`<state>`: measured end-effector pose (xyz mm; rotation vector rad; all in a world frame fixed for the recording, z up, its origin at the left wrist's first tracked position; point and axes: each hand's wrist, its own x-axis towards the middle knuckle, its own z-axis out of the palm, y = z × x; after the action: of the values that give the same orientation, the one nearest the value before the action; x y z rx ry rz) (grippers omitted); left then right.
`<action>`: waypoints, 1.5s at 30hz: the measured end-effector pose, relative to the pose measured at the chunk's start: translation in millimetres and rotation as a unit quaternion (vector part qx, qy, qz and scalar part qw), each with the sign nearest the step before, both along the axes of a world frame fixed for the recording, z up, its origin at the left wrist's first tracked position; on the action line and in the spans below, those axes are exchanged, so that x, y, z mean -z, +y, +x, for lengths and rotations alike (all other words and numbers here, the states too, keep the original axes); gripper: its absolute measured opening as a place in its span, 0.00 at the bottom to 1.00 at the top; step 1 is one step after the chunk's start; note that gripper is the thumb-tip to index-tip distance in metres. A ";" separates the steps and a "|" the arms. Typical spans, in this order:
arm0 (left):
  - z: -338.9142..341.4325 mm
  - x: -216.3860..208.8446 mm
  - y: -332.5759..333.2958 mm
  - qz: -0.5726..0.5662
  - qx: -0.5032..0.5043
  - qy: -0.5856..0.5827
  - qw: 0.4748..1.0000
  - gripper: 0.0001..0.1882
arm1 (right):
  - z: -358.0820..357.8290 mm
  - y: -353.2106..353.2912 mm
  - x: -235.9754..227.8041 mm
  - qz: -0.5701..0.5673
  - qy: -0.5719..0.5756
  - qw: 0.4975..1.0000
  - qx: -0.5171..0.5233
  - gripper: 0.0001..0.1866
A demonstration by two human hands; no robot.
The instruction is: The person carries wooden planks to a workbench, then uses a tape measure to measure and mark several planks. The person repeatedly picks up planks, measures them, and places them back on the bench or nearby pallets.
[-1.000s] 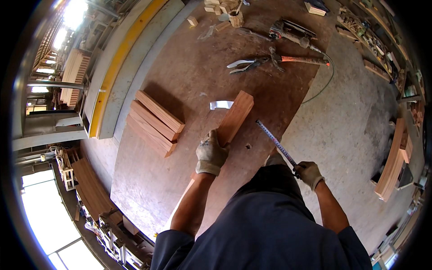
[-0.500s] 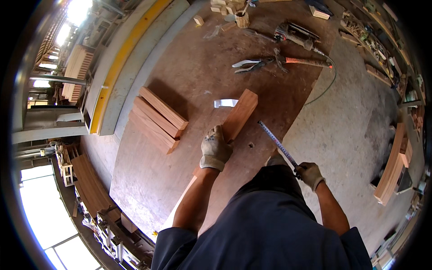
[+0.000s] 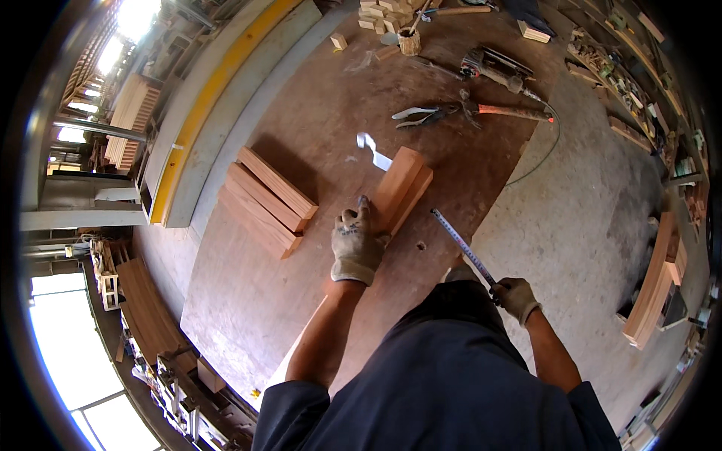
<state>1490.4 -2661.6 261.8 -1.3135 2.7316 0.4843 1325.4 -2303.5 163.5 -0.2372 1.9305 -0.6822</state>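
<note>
My left hand [image 3: 355, 244], in a pale work glove, is closed at the near left side of a reddish wooden block [image 3: 399, 188], its index finger pointing along the wood. Two long faces show on the block; whether it is one piece or two I cannot tell. My right hand [image 3: 516, 298], gloved too, grips a tape measure whose blade [image 3: 460, 242] sticks out up and to the left. Its case is mostly hidden in the fist. Beyond the block lies a curled white strip [image 3: 374, 152]. Several similar wooden pieces [image 3: 265, 197] lie side by side to the left.
On the brown board [image 3: 248, 323] farther off lie pliers [image 3: 425, 113], an orange-handled hammer [image 3: 511, 112] and a corded power tool [image 3: 492, 69]. Small wood offcuts [image 3: 385, 13] are heaped at the far edge. A yellow-striped beam [image 3: 197, 105] runs along the left.
The wooden block has turned under my left hand, and a second long face shows at its right. My left index finger has stretched out. The white strip has shifted and curled up.
</note>
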 end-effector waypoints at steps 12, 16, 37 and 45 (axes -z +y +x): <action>5.0 44.1 8.7 0.035 -0.002 0.090 0.995 0.36 | 0.7 -0.3 0.5 0.000 0.014 1.000 -0.016 0.15; 11.1 43.1 7.8 0.031 -0.004 0.087 0.996 0.34 | 0.1 0.2 0.1 -0.003 0.003 1.000 -0.010 0.16; 7.6 40.2 7.6 0.031 0.004 0.083 0.996 0.34 | 1.0 6.0 8.4 0.005 0.020 0.999 -0.034 0.16; 5.2 41.3 3.9 0.046 0.012 0.070 0.996 0.34 | 0.6 -0.1 2.1 0.004 0.026 0.998 -0.054 0.16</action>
<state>1495.6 -2657.7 220.5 -1.2693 2.7945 0.7167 1326.0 -2303.5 161.4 -0.3545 1.9550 -0.6023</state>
